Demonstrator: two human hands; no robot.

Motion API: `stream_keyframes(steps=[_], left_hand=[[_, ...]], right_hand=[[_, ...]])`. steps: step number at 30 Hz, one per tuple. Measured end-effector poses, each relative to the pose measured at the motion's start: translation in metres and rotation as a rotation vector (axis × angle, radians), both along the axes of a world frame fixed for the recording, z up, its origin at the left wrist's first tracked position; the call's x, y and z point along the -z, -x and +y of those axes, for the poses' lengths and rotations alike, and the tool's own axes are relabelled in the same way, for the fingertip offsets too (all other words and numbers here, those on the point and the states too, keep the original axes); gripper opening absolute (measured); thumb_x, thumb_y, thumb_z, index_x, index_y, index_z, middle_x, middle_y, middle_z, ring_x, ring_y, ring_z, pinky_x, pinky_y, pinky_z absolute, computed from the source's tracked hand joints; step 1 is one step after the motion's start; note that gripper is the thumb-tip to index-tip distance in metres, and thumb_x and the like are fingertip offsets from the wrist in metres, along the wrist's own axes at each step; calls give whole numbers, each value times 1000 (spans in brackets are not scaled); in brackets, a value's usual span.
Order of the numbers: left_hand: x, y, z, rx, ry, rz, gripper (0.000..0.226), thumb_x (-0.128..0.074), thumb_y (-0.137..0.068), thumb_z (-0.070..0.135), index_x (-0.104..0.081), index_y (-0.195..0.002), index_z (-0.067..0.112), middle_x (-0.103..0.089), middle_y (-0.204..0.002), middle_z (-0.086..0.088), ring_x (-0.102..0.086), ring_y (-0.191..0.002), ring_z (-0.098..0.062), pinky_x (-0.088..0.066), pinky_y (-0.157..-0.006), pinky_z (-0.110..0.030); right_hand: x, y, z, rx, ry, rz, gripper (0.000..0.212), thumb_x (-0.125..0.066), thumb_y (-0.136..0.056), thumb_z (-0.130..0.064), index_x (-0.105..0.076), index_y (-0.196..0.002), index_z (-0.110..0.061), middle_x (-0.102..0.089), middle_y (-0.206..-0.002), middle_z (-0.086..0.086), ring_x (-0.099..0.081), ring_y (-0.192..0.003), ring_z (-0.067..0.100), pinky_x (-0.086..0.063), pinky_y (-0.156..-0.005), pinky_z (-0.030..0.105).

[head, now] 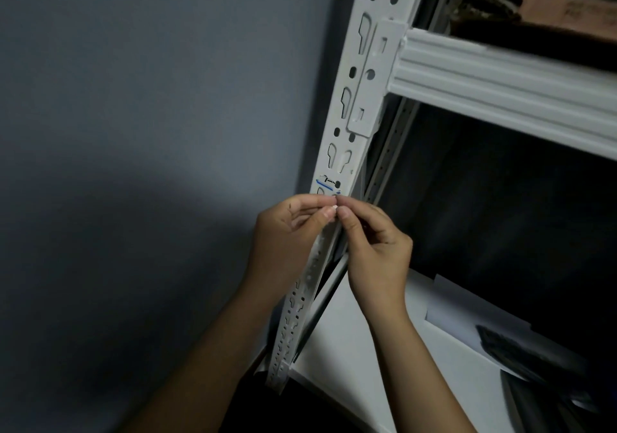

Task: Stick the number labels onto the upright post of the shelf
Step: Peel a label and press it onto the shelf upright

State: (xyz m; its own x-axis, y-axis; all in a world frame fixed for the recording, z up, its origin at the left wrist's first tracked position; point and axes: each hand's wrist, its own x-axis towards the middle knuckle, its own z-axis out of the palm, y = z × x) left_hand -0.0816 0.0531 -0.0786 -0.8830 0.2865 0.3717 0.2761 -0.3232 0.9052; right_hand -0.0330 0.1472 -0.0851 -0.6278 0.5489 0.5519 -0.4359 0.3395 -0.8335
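Rising from the bottom edge of the frame, two forearms converge on the middle of the picture, both cut off below the elbow. The left hand (pixel 293 229) and the right hand (pixel 377 245) meet fingertip to fingertip in front of the upright post (pixel 359 98), thumbs and forefingers pinched together around something small and pale; it is too tiny and too covered by the fingers to say whether that is a label or its backing. The remaining fingers of both hands curl loosely.

Behind and below the hands the post runs diagonally from lower centre to the top of the frame, white metal punched with paired round holes and keyhole slots. The hands hide a stretch of it. Just above the fingertips one number label (pixel 327 182) sits on the post face: a small pale sticker with dark marks and a blue edge, its figure unreadable. A second patch of blue shows right at the fingertips, partly covered.

Lower right, a white shelf board (pixel 367 349) carries pale sheets (pixel 467 312) and a dark, blurred object (pixel 521 345) that cannot be identified. Further up, one ribbed white crossbeam (pixel 500 85) hooks into the post through a bracket plate. Above it, in the upper right corner, a brownish box (pixel 567 11) lies in shadow, cut off by the frame. A grey wall (pixel 133 98) fills the left side.
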Motion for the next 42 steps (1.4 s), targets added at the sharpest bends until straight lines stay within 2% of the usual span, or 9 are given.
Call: stream_keyframes(steps=[7, 14, 18, 22, 26, 29, 33, 38, 42], left_hand=[[-3, -2, -1, -44, 29, -15, 20, -64, -84, 0, -64, -96, 16, -71, -82, -5, -69, -80, -13, -54, -79, -22], [-2, -6, -11, -147, 442, 286, 16, -61, -90, 21, -60, -99, 35, -67, -82, 23, -64, -82, 7, -50, -75, -12], [-2, -8, -3, -252, 334, 211, 7, -61, -90, 25, -65, -94, 29, -71, -81, 14, -67, -80, 2, -55, -77, -23], [1, 3, 12, -480, 412, 333, 6, -63, -88, 28, -68, -91, 29, -54, -88, 21, -60, -87, -13, -54, -73, -38], [6, 11, 25, -611, 398, 389, 7, -70, -83, 22, -69, -89, 25, -40, -86, 15, -50, -87, -16, -50, -70, -34], [12, 15, 29, -684, 421, 470, 6, -71, -82, 20, -70, -88, 18, -40, -88, 9, -39, -86, -8, -40, -67, -20], [18, 21, 32, -734, 429, 580, 7, -71, -81, 15, -71, -87, 12, -42, -87, 3, -31, -84, -3, -31, -71, -7], [21, 30, 26, -773, 493, 766, 6, -69, -83, 14, -72, -87, 10, -50, -81, -10, -35, -79, -14, -22, -66, -13], [19, 33, 18, -724, 562, 835, 27, -55, -89, 31, -72, -90, 10, -39, -92, 4, -30, -83, -7, -23, -64, -14]], right_hand=[[1, -2, 5, 3, -100, -6, 25, -67, -85, 0, -72, -95, -22, -70, -95, -8, -66, -93, 3, -49, -85, 15], [14, -1, 24, 184, -550, -23, 19, -57, -90, -20, -73, -94, -11, -60, -90, -13, -59, -86, 5, -47, -80, 17], [18, 2, 24, 224, -295, -50, 12, -59, -93, -11, -67, -92, -21, -58, -87, -15, -57, -85, 0, -42, -74, 7], [9, 15, 21, 149, 27, 12, 24, -63, -91, -7, -67, -87, -31, -65, -100, -9, -62, -98, 1, -47, -84, 14], [-2, 26, 19, -20, 179, 56, 19, -58, -93, -3, -65, -92, -20, -63, -117, -5, -60, -112, 1, -47, -91, 14], [-1, 27, 19, -101, 217, 61, 15, -52, -96, -1, -61, -99, -12, -67, -100, 3, -66, -90, 1, -50, -78, 15], [3, 24, 22, -166, 231, 59, 17, -55, -93, 3, -54, -103, -10, -66, -88, -2, -66, -84, 3, -51, -76, 16], [3, 27, 23, -230, 299, 35, 22, -58, -90, 5, -52, -102, -12, -69, -97, 1, -69, -95, 9, -55, -84, 22], [5, 30, 22, -212, 325, 19, 21, -59, -90, 3, -53, -100, -14, -68, -105, 10, -68, -102, 19, -55, -92, 34]])
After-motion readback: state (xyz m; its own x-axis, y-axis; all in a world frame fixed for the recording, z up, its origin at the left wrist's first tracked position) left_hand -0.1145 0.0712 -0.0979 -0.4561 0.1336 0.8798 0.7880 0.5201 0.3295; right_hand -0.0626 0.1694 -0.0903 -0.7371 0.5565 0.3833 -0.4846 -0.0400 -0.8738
